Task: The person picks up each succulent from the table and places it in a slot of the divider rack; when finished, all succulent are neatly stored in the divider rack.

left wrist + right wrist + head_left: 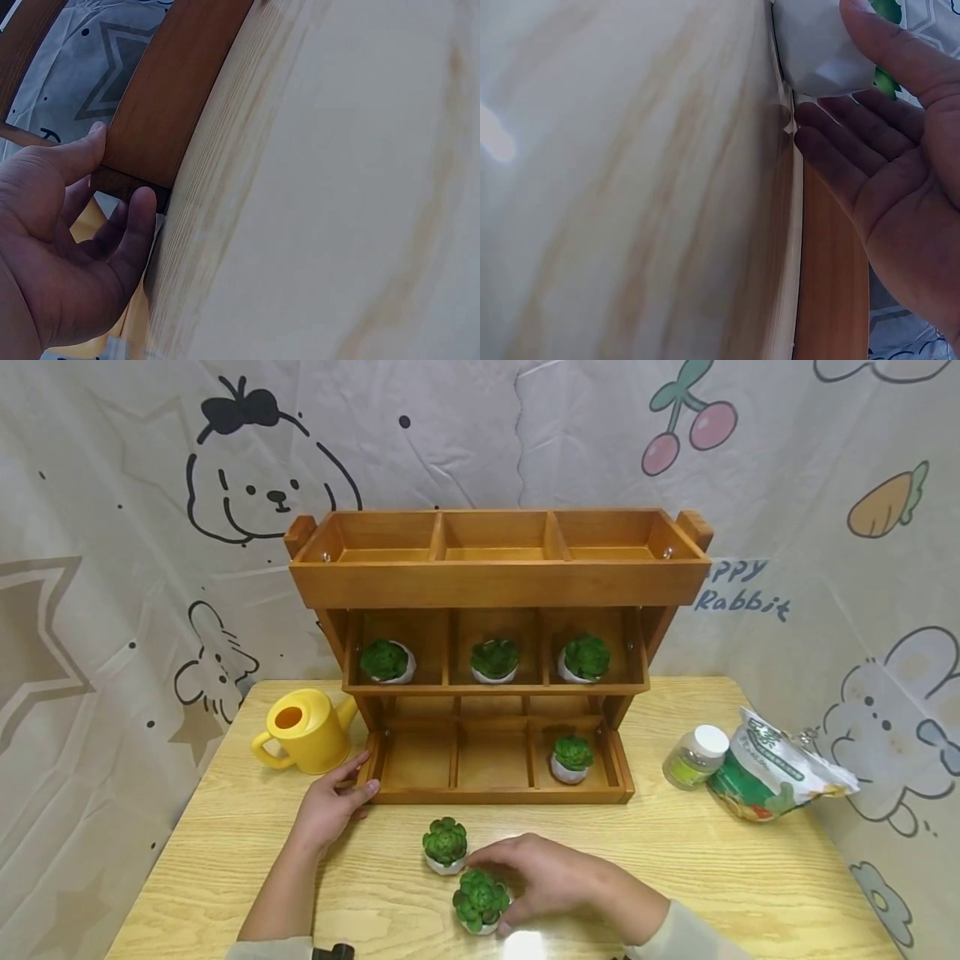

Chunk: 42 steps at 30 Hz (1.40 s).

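At the lower left corner of a brown wooden shelf (495, 797), my left hand (330, 806) grips the end of the bottom tray, thumb on one side and fingers on the other; the left wrist view shows this hand (82, 240) at the wooden corner (131, 184). My right hand (551, 877) reaches around a potted succulent (480, 900) on the table, its thumb and fingers spread about the pot. In the right wrist view, the thumb lies against the white faceted pot (821, 52), with the fingers loosely extended beside it. Another potted succulent (445, 843) stands just behind.
Three succulents, including one in the centre (495, 658), sit in the middle tier; another (572, 758) is in the bottom right compartment. A yellow watering can (315, 735) stands left of the shelf. On the right are a white-lidded jar (695, 757) and a green-and-white bag (780, 768).
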Each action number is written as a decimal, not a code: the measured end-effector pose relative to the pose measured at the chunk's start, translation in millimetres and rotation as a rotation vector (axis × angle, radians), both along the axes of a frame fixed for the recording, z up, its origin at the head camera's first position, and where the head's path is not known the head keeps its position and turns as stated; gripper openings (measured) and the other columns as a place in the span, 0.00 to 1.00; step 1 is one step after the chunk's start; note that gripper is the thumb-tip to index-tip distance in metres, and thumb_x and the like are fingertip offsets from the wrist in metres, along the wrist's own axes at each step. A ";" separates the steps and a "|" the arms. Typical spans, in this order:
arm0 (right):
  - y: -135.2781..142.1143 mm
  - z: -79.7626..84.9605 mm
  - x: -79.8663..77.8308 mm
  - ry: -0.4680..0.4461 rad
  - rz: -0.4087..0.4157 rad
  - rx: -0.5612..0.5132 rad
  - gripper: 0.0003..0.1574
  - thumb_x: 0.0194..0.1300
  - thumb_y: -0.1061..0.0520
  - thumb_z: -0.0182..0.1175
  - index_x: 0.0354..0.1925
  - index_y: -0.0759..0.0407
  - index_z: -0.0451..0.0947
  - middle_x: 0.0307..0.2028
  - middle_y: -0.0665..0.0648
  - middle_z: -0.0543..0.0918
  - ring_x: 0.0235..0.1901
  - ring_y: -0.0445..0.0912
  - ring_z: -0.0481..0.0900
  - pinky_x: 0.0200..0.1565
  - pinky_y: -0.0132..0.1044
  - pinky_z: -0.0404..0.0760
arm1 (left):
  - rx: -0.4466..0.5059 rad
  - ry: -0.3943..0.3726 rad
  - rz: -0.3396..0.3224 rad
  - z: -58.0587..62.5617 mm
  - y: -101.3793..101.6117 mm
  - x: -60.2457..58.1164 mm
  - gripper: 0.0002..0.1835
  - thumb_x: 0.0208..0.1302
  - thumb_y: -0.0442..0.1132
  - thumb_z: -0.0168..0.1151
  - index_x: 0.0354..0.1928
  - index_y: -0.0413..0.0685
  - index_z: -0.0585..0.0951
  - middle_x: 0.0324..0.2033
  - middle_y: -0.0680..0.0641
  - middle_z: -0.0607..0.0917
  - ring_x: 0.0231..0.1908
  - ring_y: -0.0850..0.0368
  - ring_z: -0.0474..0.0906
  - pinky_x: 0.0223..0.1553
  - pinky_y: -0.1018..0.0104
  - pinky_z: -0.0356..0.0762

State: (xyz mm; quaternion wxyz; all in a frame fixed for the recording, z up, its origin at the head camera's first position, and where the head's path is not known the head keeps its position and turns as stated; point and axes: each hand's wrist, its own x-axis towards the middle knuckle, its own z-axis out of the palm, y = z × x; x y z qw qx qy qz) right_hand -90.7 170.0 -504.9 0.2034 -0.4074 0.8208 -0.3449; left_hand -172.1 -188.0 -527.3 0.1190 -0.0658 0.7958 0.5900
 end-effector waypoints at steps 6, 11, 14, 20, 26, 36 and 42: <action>-1.2 0.9 -1.2 0.000 0.007 -0.011 0.46 0.55 0.50 0.82 0.69 0.45 0.75 0.61 0.41 0.81 0.59 0.34 0.77 0.65 0.34 0.75 | -0.010 -0.001 -0.001 1.7 0.7 0.3 0.36 0.69 0.48 0.72 0.76 0.57 0.71 0.69 0.36 0.68 0.51 0.48 0.77 0.42 0.64 0.87; -0.2 2.0 -2.6 0.004 0.011 0.009 0.43 0.56 0.50 0.81 0.68 0.44 0.76 0.60 0.40 0.81 0.58 0.34 0.77 0.64 0.34 0.75 | -0.005 -0.005 0.004 1.5 0.6 0.5 0.36 0.69 0.47 0.72 0.76 0.58 0.72 0.69 0.36 0.68 0.51 0.49 0.76 0.42 0.65 0.86; 0.8 2.0 -3.8 0.019 0.030 0.008 0.40 0.56 0.51 0.81 0.65 0.46 0.78 0.59 0.39 0.81 0.57 0.34 0.78 0.64 0.34 0.75 | 0.000 -0.007 0.005 1.0 0.5 0.3 0.35 0.69 0.47 0.72 0.76 0.58 0.72 0.69 0.36 0.67 0.51 0.49 0.76 0.42 0.65 0.86; 5.8 2.4 -7.2 0.048 0.045 -0.016 0.36 0.57 0.52 0.80 0.63 0.49 0.79 0.58 0.40 0.81 0.57 0.34 0.78 0.63 0.34 0.76 | 0.000 -0.004 0.005 0.7 0.4 0.2 0.36 0.69 0.47 0.72 0.76 0.59 0.71 0.70 0.36 0.67 0.51 0.49 0.77 0.42 0.64 0.86; 14.4 7.7 -12.9 0.043 -0.043 -0.018 0.37 0.58 0.51 0.79 0.64 0.49 0.79 0.59 0.42 0.81 0.58 0.37 0.78 0.64 0.36 0.77 | -0.001 -0.002 0.000 0.7 0.0 0.3 0.36 0.68 0.48 0.72 0.76 0.58 0.71 0.70 0.35 0.67 0.51 0.49 0.77 0.43 0.64 0.87; 22.6 18.0 -24.8 0.052 -0.141 -0.061 0.40 0.55 0.53 0.81 0.64 0.49 0.79 0.58 0.43 0.82 0.54 0.37 0.81 0.59 0.35 0.81 | -0.011 0.001 -0.006 1.6 0.0 0.9 0.36 0.69 0.48 0.72 0.76 0.59 0.71 0.71 0.35 0.67 0.51 0.49 0.78 0.43 0.63 0.87; 25.3 25.6 -33.7 0.100 -0.187 -0.083 0.38 0.58 0.51 0.80 0.65 0.54 0.79 0.57 0.48 0.83 0.54 0.40 0.81 0.57 0.36 0.83 | -0.015 -0.004 -0.005 1.0 -0.2 0.2 0.36 0.69 0.48 0.72 0.76 0.59 0.72 0.71 0.35 0.67 0.51 0.49 0.78 0.43 0.63 0.87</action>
